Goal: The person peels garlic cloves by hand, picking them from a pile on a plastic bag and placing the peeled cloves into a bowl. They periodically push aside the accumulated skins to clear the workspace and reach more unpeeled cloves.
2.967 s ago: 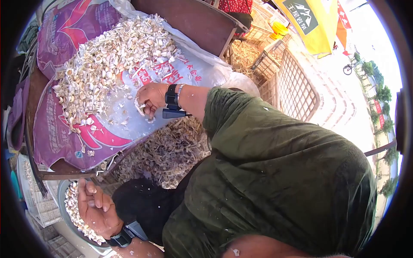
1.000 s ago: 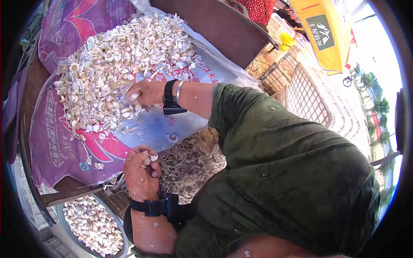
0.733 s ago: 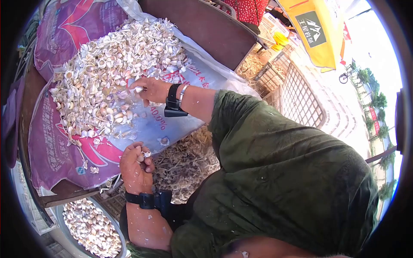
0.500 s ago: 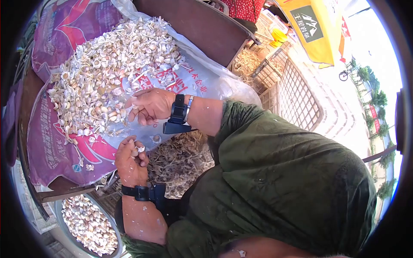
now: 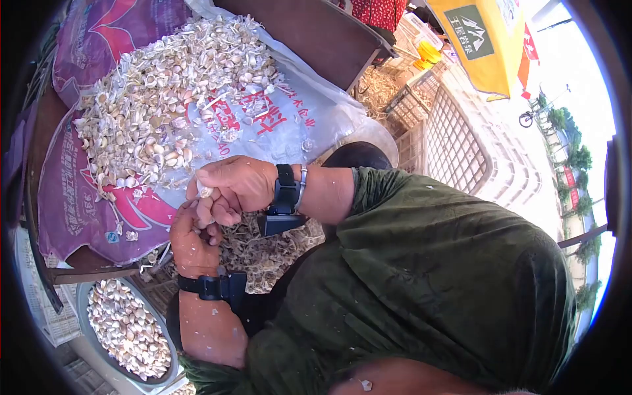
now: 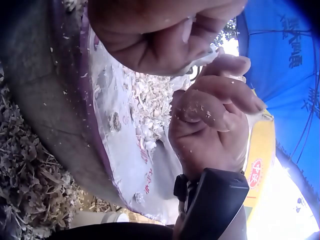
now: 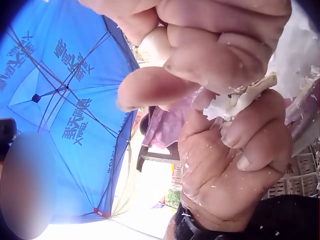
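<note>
Both hands meet in front of the sacks. My right hand (image 5: 238,189) holds a pale garlic clove (image 7: 156,42) between thumb and fingers, above my left hand (image 5: 191,238). The curled fingers of the left hand grip a papery white garlic skin with a bit of stalk (image 7: 235,105); the right fingertips are right at it. In the left wrist view, white skin (image 6: 202,60) shows between the two hands. A heap of loose garlic cloves (image 5: 141,118) lies on the purple and white sacks (image 5: 289,135). Part of the left fingers is hidden behind the right hand in the head view.
A grey tub (image 5: 84,316) full of cloves stands at lower left. Dry skins (image 5: 263,257) pile up below the sacks' edge. Plastic crates (image 5: 457,131) stand at right, a brown metal panel (image 5: 309,36) at the back. A blue canopy (image 7: 65,90) is overhead.
The left hand has come up from the tub to the sack's near edge with garlic in it. The right hand has picked a clove at the heap and drawn back to the left hand.
</note>
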Tool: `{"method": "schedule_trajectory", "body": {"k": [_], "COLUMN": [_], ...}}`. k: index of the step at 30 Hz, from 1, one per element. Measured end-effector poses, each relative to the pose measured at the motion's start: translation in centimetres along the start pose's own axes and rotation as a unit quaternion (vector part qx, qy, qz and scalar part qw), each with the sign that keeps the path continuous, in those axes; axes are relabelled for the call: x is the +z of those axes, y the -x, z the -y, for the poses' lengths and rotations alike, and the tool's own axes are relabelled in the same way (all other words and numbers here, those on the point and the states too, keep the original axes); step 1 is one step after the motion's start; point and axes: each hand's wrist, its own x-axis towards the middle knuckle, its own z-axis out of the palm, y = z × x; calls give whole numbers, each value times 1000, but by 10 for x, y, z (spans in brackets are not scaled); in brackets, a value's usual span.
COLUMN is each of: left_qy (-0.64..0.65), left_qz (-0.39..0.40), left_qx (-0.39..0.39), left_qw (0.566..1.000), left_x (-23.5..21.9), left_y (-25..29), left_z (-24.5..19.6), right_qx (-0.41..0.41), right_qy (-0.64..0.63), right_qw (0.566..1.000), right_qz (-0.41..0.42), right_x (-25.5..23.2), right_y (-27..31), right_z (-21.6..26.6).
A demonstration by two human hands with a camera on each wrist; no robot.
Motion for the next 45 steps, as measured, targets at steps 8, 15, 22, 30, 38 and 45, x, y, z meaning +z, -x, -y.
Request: {"method": "schedule_trajectory", "body": {"k": [8,15,22,30,38,45], "left_qy": [15,32,28,42,184,141], "left_qz": [71,57,47,80,136,89], "left_qx": [-70,-38,-48,-51,-44,-47], "left_qw": [995,997,997,995,972,985], "left_x": [-14,-8,-7,-16,-19,-14], "left_y": [0,16,31,27,28,21], "left_z": [-13,-19,-27,-30,-27,-31], "right_qx": [-159,-298,-37,3,-176,-42], "right_qy": [111,-41,-152,65,614,934], "right_qw": [938,886,915,956,758,352], "right_qz": [287,352,373,285,-134,-53], "right_x": [147,177,166,130,-64,-166], "right_y": [4,-8,6,5,-75,-169], "right_z": [19,-2,6,40,65,65]}}
